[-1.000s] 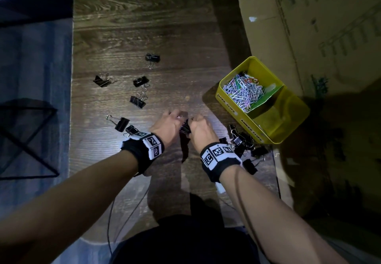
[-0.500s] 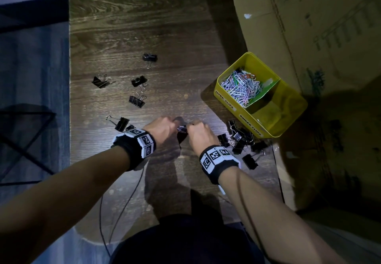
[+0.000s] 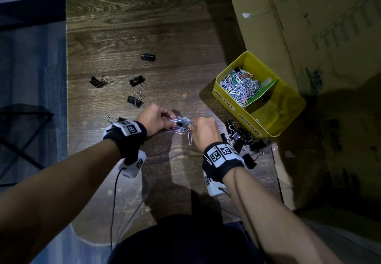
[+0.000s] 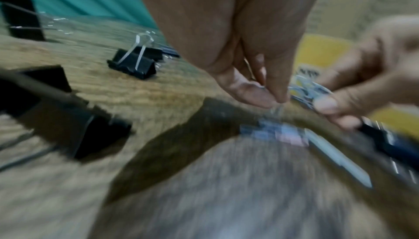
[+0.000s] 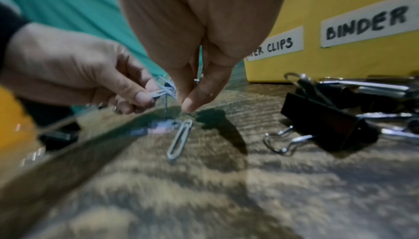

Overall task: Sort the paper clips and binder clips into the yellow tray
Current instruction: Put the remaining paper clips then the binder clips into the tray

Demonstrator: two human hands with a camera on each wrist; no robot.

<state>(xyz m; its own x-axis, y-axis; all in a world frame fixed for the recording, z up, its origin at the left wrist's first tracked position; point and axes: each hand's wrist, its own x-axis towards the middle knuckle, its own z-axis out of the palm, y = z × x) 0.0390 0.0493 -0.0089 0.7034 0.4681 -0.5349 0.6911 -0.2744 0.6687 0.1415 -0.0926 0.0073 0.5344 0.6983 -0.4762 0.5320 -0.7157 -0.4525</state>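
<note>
The yellow tray (image 3: 226,94) sits on the wooden worktop (image 3: 144,27) at the right, against a cardboard box (image 3: 309,27). A green divider (image 3: 266,89) splits it: the far compartment, labelled paper clips, holds a heap of coloured and silver paper clips (image 3: 240,87); the near one, labelled binder clips, shows only its bare yellow floor. A pile of black binder clips (image 3: 241,138) lies on the worktop just beside the tray's near wall, and more binder clips (image 3: 135,101) are scattered to the left. In front of the tray, the left hand (image 3: 153,120) and right hand (image 3: 204,130) each pinch the same small cluster of paper clips (image 3: 182,121) between thumb and fingertips. One silver paper clip (image 5: 180,139) lies flat beneath them.
</note>
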